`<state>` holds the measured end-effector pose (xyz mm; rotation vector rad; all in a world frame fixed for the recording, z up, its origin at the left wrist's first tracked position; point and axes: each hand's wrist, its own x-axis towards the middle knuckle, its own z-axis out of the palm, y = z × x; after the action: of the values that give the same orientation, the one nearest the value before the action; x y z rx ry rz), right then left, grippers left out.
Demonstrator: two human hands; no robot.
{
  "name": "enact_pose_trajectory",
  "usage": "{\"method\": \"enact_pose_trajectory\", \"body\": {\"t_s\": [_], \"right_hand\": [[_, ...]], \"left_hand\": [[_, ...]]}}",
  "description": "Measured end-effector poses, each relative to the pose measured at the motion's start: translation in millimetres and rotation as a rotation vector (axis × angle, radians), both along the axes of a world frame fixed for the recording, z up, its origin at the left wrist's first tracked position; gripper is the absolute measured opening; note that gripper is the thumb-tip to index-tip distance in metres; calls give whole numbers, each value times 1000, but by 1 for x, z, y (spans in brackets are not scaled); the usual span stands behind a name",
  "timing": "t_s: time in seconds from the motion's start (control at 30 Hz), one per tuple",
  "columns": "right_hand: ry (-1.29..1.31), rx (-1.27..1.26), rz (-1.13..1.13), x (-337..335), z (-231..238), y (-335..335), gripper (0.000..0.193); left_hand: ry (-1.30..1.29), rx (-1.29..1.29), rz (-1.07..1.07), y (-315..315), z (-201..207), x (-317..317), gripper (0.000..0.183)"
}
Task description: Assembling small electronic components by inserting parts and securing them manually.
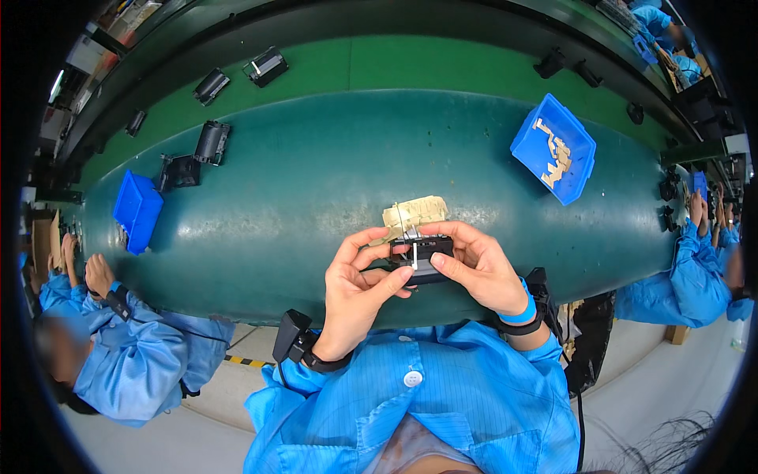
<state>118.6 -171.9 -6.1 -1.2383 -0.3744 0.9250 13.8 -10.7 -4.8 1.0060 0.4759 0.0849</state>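
Small black part [422,257] gripped over near edge of green conveyor belt [316,174].
Left hand [359,280] and right hand [474,265] fingers pinched on it; beige strip stack [414,212] just behind; blue bin [553,148] toward far right edge.

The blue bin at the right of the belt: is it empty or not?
Not empty. The blue bin holds a few beige flat parts on its floor.

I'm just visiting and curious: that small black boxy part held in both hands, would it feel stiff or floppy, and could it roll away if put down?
The black part probably feels stiff: it keeps its boxy shape between the left hand and right hand. Flat sides suggest it wouldn't roll. Likely light, since fingertips alone hold it.
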Motion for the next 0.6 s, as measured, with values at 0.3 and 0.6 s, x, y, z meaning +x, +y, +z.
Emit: {"method": "enact_pose_trajectory", "body": {"t_s": [0.3, 0.6], "right_hand": [[100, -100, 5, 11, 1, 1, 31], [-223, -131, -144, -1, -14, -6, 32]], "left_hand": [[-30, 21, -58, 3, -3, 2, 51], [16, -148, -85, 8, -5, 1, 57]]}}
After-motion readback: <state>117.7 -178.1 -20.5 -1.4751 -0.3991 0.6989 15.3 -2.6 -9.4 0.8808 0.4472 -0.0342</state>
